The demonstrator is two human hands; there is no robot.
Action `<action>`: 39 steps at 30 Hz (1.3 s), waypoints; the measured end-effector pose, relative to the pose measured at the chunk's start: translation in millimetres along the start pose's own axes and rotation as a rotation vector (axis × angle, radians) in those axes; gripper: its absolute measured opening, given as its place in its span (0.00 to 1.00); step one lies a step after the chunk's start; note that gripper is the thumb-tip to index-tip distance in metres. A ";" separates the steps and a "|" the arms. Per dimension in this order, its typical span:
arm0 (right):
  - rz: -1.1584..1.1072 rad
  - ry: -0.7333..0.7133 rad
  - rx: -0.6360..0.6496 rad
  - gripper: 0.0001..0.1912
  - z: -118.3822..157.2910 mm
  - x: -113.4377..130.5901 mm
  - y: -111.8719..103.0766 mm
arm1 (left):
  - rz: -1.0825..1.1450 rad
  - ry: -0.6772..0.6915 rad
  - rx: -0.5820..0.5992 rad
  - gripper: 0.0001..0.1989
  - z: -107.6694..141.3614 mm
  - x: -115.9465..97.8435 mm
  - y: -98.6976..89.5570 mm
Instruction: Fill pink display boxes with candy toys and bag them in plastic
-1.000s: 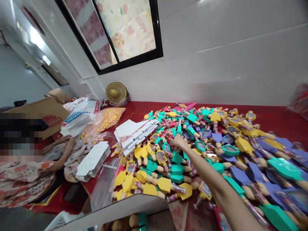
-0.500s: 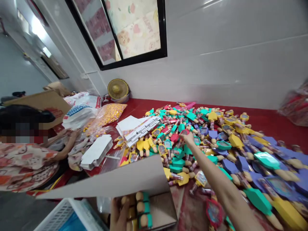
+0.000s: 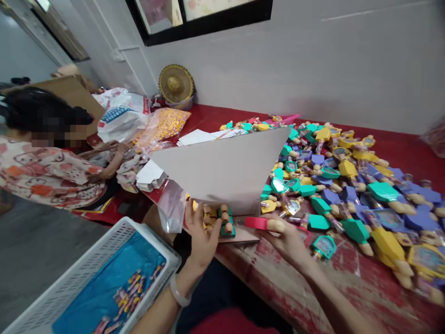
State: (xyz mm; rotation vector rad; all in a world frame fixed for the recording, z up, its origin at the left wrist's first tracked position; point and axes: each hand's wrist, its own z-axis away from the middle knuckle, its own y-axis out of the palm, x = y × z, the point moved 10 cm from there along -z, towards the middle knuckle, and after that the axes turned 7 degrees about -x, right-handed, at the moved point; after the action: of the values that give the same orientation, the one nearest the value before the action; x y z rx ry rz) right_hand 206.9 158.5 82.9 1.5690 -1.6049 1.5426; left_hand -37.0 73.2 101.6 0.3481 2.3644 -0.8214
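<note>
An open cardboard box sits at the near edge of the red table, with its grey lid (image 3: 222, 171) raised and hiding part of the heap. My left hand (image 3: 202, 232) is at the box's left side, its fingers and thumb gripping a packed row of tan-tipped toys (image 3: 219, 220). My right hand (image 3: 287, 239) is just to the right of the box, pinching a red-bodied toy with a tan tip (image 3: 260, 224). A large heap of toy candy tubes (image 3: 347, 190) with teal, yellow and purple ends spreads beyond it.
A white plastic basket (image 3: 114, 278) lined with blue holds several small toys at lower left. A person in a patterned top (image 3: 52, 171) works at the table's left. Plastic bags (image 3: 121, 116), a bag of yellow pieces (image 3: 162, 123) and a straw hat (image 3: 175, 83) stand along the wall.
The view has swung down and right. My right hand has come back from the heap, now holding the red toy. My left hand and the box have come fully into view.
</note>
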 end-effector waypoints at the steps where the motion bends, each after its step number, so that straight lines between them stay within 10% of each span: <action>1: 0.028 -0.010 0.013 0.11 -1.3 -6.8 18.9 | -0.087 0.100 0.054 0.32 4.5 -12.7 2.0; 9: 0.447 0.018 0.215 0.09 -29.2 -36.0 66.4 | -0.286 0.633 0.271 0.22 17.0 -58.6 32.5; 18: 0.677 0.146 0.301 0.10 -64.4 -35.3 95.6 | -0.300 0.658 0.354 0.23 14.8 -40.6 50.3; 21: 0.704 0.201 0.197 0.17 -38.5 -38.3 73.9 | -0.276 0.665 0.339 0.23 15.5 -38.3 48.6; 26: 0.814 0.700 -0.343 0.26 59.4 -89.8 -39.9 | -0.226 0.669 0.322 0.23 15.2 -37.1 51.2; 29: 0.836 0.959 -0.290 0.25 105.0 -135.4 -56.7 | -0.208 0.636 0.306 0.23 13.6 -35.8 51.4; 34: 0.730 0.915 -0.257 0.18 121.3 -148.4 -63.0 | -0.183 0.595 0.308 0.23 13.7 -35.1 50.4; 39: 0.160 0.529 -0.616 0.22 129.7 -71.0 -114.0 | -0.168 0.579 0.322 0.22 13.8 -36.8 50.2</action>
State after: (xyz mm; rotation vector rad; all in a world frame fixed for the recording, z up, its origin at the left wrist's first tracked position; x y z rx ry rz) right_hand 376.9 103.5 28.8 0.6547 -1.6808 1.2183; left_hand 19.3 101.6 92.0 0.5899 2.8159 -1.3320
